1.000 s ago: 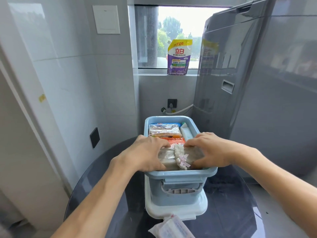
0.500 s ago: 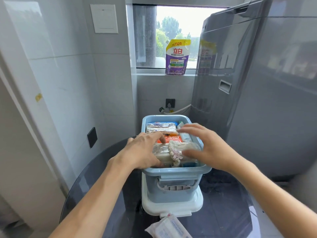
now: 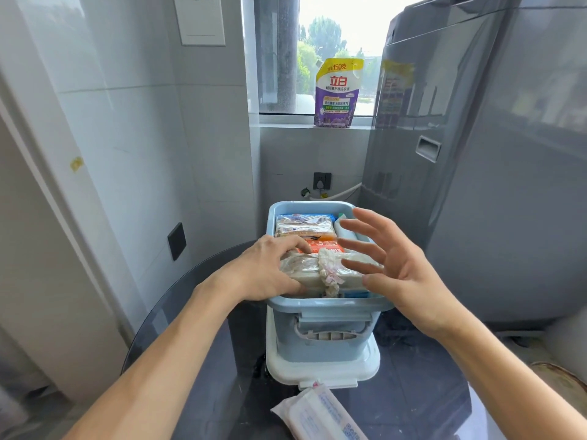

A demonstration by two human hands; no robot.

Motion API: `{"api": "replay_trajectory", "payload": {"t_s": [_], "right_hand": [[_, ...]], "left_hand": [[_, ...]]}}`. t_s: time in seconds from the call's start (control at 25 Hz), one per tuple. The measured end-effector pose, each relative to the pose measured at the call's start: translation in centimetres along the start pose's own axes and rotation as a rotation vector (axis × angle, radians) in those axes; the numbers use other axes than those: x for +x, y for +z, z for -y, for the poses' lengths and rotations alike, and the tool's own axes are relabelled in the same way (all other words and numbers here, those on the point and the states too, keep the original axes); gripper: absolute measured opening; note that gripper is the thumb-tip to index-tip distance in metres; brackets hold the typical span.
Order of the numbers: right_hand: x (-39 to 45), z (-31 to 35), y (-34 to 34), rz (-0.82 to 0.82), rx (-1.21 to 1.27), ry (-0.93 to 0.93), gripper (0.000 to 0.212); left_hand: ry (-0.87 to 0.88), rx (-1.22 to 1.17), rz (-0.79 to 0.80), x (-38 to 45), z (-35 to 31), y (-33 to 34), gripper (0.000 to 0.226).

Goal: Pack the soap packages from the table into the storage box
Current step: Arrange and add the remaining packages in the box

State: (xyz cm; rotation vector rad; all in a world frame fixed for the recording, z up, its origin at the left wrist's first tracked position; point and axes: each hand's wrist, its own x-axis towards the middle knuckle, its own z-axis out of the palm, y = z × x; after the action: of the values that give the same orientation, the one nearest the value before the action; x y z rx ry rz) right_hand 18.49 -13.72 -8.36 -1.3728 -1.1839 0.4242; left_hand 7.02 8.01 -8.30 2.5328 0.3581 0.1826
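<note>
Left hand (image 3: pixel 270 268) flat on the clear-wrapped soap pack (image 3: pixel 320 271) at the near end of the storage box (image 3: pixel 330 304), palm and fingers pressing down, not closed around it. Right hand (image 3: pixel 397 268) is off it, grip apart, fingers spread, hovering over the box's right rim.

Box sits on its white lid (image 3: pixel 324 366) on the dark glass counter (image 3: pixel 197 360). It's nearly full: a beige-wrapped pack (image 3: pixel 305 228) at the far end, an orange pack (image 3: pixel 324 246) in the middle, the clear one nearest. That one rides about level with the rim.

My read: the step in hand is seating this pack. To do it well:
- press evenly with the flat palm, not the fingertips, since the wrap looks thin
- keep the knotted plastic tie (image 3: pixel 328 274) tucked in
- bring my right hand down on the right half so it doesn't tip
- get it below the rim if it'll go

One white pack (image 3: pixel 317 414) lies on the counter, just in front of the lid. It goes in next. Space is tight, so it probably lies flat on top. I can't tell how much depth is left.
</note>
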Motion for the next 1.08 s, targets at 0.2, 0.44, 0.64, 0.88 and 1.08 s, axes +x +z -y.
{"api": "replay_trajectory", "payload": {"t_s": [0.2,0.44,0.64,0.88,1.08], "right_hand": [[-1.1,0.9,0.1,-0.022,-0.089,0.064,0.089],[-5.2,1.9,2.4,-0.008,-0.08,0.067,0.092],[-9.4,1.5,5.9,0.06,-0.099,0.077,0.09],[-12.8,-2.1,10.3,-0.094,-0.579,0.334,0.052],[-12.3,-3.0,12.0,0.148,-1.136,0.573,0.052]], "left_hand": [[0.019,-0.04,0.014,0.3,0.1,0.1,0.057],[-0.007,-0.097,-0.02,-0.5,-0.2,0.4,0.057],[-0.006,-0.124,-0.068,-1.7,-0.3,1.2,0.055],[-0.002,-0.112,-0.083,-1.8,-0.2,1.2,0.054],[0.024,-0.053,-0.133,-1.4,0.2,1.1,0.052]]}}
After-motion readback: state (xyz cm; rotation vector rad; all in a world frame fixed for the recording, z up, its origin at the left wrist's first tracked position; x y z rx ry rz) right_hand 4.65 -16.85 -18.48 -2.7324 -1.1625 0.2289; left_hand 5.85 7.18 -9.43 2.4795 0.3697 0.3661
